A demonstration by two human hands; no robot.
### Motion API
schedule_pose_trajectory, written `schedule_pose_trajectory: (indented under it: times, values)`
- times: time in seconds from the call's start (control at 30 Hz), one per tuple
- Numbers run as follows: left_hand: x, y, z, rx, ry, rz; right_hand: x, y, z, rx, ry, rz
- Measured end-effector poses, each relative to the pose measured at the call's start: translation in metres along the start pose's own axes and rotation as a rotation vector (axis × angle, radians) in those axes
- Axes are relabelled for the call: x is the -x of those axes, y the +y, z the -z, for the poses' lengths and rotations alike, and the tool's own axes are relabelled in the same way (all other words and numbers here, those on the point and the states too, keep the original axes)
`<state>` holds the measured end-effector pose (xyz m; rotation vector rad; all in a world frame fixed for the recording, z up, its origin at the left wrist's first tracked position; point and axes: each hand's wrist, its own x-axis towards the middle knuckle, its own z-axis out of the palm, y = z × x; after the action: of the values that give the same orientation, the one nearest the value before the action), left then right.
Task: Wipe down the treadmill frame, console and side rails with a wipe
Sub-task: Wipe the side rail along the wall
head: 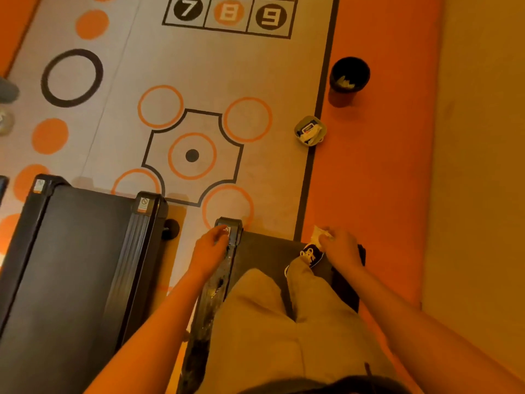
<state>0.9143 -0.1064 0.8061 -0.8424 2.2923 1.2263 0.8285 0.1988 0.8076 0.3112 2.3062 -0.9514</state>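
Note:
I look down the rear end of a dark treadmill (255, 248), with my legs in beige trousers over its belt. My left hand (211, 247) rests on the left side rail (227, 260) near the rail's end cap, fingers relaxed. My right hand (339, 245) grips a crumpled white wipe (319, 233) at the right rear corner of the treadmill. The right side rail is mostly hidden under my hand and leg. The left rail's surface looks streaked and glossy.
A second treadmill (79, 265) stands to the left, parallel to mine. On the patterned grey and orange floor lie a pack of wipes (309, 130) and a black bin (348, 79) further out to the right.

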Motion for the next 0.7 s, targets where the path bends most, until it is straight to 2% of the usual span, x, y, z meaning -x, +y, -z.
schedule_pose_trajectory:
  times: [0.2, 0.37, 0.53, 0.7]
  values:
    - [-0.048, 0.018, 0.001, 0.048, 0.062, 0.095, -0.073, -0.063, 0.045, 0.062, -0.02, 0.052]
    - [-0.092, -0.001, 0.0, 0.175, 0.172, 0.247, -0.144, -0.118, 0.042, 0.165, -0.059, 0.181]
    - [-0.167, -0.049, -0.015, 0.259, 0.24, 0.35, -0.24, -0.175, -0.004, 0.29, -0.197, 0.372]
    - [-0.268, -0.109, -0.022, 0.462, 0.432, 0.444, -0.38, -0.234, -0.111, 0.453, -0.308, 0.514]
